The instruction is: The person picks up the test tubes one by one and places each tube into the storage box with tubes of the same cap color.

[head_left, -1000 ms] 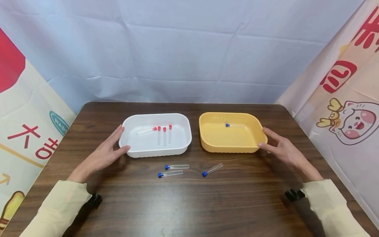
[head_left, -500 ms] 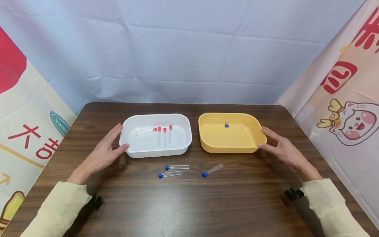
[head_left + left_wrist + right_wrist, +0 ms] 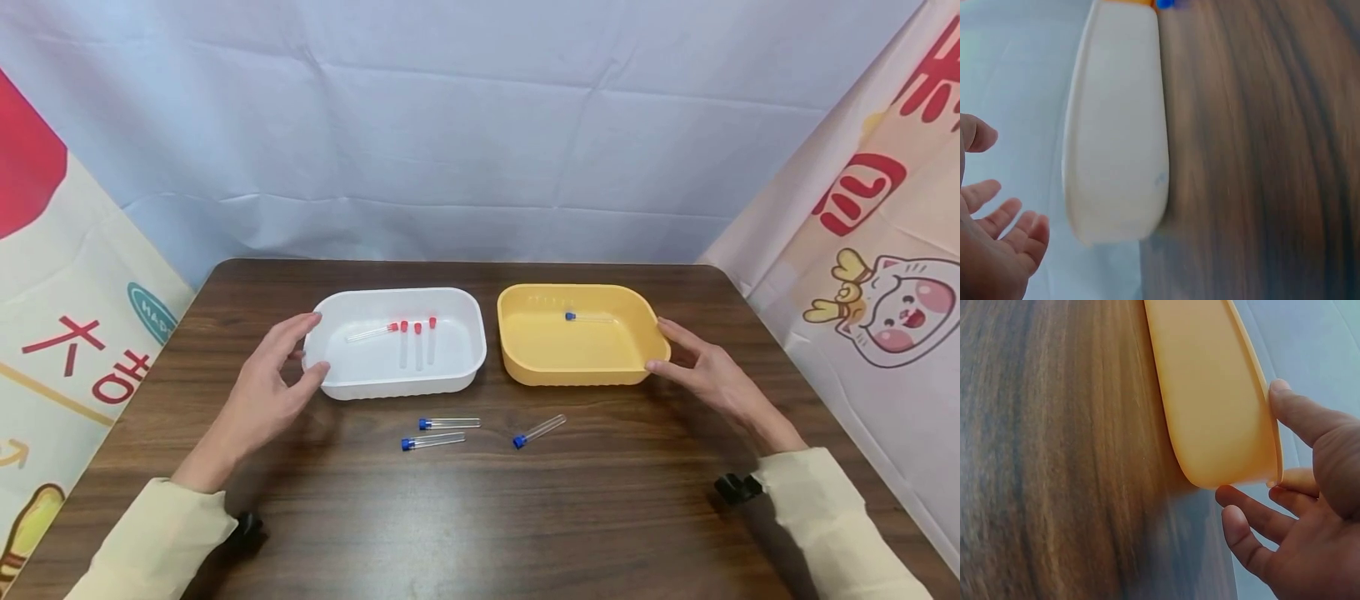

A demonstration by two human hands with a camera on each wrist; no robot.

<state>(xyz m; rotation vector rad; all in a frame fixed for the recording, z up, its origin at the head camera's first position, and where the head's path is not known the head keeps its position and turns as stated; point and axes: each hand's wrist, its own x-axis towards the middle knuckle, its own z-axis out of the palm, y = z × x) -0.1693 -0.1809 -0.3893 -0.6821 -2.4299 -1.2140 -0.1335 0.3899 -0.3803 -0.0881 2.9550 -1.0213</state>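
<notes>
A white tray (image 3: 345, 385) on the left holds several clear test tubes with red caps (image 3: 417, 346). To its right, a yellow tray (image 3: 577, 377) contains one blue-capped test tube (image 3: 588, 317). My left hand (image 3: 262, 392) is spread at the white tray's left end. In the left wrist view, its relaxed fingers (image 3: 1000, 215) appear apart from the tray wall. My right hand (image 3: 712, 375) touches the yellow tray's right end. The right wrist view shows the thumb (image 3: 1300, 412) against the rim, with the other fingers extended around the end wall.
In front of the trays, two blue-capped test tubes (image 3: 448, 423) lie side by side on the dark wooden table (image 3: 480, 517). Another blue-capped tube (image 3: 540, 432) lies at a slant to their right. A pale cloth (image 3: 450, 133) hangs behind the table; printed cloths flank it.
The yellow tray has slid slightly left, with my right hand following. My left hand has shifted a little right, its fingertips now over the white tray's rim. The tubes on the table stay put.
</notes>
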